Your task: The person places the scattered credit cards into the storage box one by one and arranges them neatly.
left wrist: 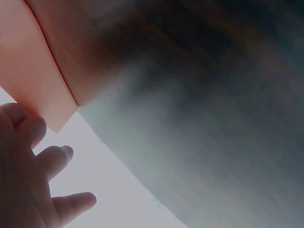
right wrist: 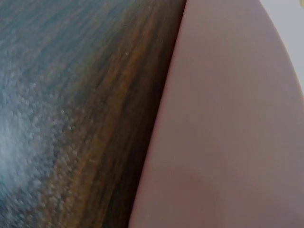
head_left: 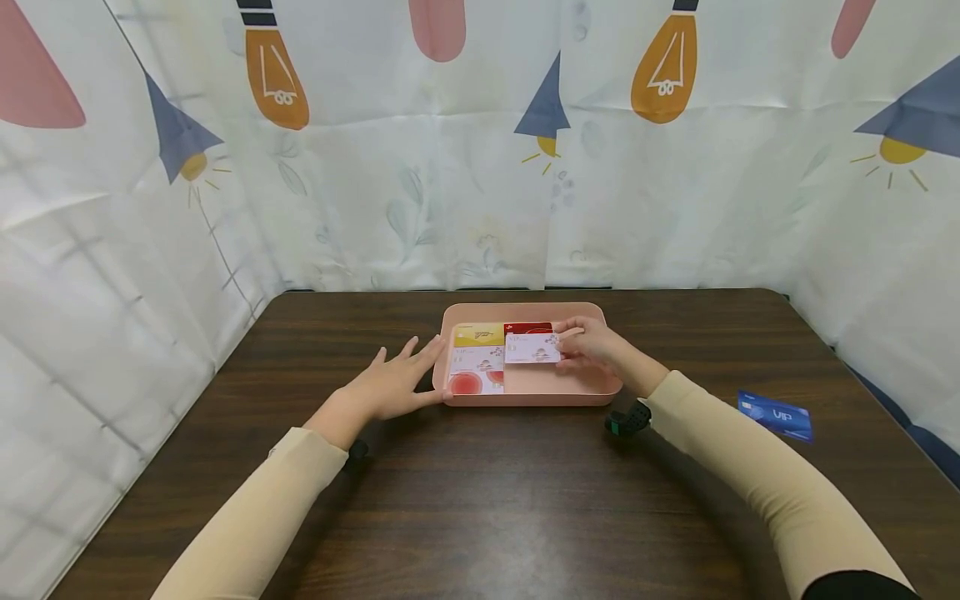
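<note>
A pink tray (head_left: 555, 398) sits toward the back of the table. Inside, along its left side, lie a yellow card (head_left: 480, 334), a white card (head_left: 477, 359) and a white card with red circles (head_left: 466, 383). My right hand (head_left: 592, 343) pinches another white card (head_left: 531, 348) by its right end, over the tray's middle. That card partly covers a red card (head_left: 528, 327) behind it. My left hand (head_left: 393, 383), fingers spread, touches the tray's left edge; the left wrist view shows its fingers (left wrist: 54, 161) beside the tray wall (left wrist: 35, 66). The right wrist view shows no hand.
A blue card (head_left: 776, 416) lies by itself on the dark wooden table (head_left: 495, 500), right of the tray and beside the right forearm. A white patterned curtain (head_left: 480, 183) hangs behind the table and along its sides.
</note>
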Demonstrator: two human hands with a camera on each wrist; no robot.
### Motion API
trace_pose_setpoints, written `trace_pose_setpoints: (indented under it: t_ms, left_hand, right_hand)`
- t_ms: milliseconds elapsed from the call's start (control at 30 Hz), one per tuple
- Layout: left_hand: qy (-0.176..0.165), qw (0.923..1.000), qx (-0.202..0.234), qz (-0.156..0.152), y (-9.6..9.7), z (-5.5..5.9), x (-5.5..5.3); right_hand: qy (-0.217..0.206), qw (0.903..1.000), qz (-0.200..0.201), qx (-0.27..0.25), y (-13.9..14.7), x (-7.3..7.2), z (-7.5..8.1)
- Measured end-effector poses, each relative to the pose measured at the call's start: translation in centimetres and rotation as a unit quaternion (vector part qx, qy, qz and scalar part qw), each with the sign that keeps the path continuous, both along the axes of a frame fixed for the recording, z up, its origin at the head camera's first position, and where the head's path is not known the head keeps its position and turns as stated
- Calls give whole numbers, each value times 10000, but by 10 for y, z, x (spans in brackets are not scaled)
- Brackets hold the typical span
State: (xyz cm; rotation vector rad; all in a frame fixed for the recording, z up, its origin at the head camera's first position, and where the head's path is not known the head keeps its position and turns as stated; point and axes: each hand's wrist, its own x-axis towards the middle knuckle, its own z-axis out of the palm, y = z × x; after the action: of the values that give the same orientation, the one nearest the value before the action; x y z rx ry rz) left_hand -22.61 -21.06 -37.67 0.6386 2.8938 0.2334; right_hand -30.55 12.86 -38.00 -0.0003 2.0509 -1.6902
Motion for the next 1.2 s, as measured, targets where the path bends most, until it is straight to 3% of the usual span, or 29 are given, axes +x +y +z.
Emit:
trace_pose_setpoints:
  t_ms: [267,500,700,800,900,1067,1200]
  left_hand:
    - [1,10000,6,5,1,1,1]
    - [1,10000,-4,24,1,1,2]
    - [-17,10000,3,60,0,0,1]
    - [-22,10000,-3,71,0,1,1]
    - [-44,10000,-4,86,0,1,2]
    - [-61,9999,10,96,1,2,2]
    - [-51,9999,-2,97,1,2,1]
  right_hand:
    - [-52,9997,205,155,-3,-1,-9]
    - [-43,9993,129,355,-4,0,-9]
    - [-11,9982,335,496,-4,-2,-7]
    - [198,9956,551,734,-4,-3,-7]
    - [722,9847,883,1320,-4,-3,-6]
    - [1549,9513,1256,2350,-5,-2,-4]
    - [1685,9427,1358,2541,-4,-1,-2]
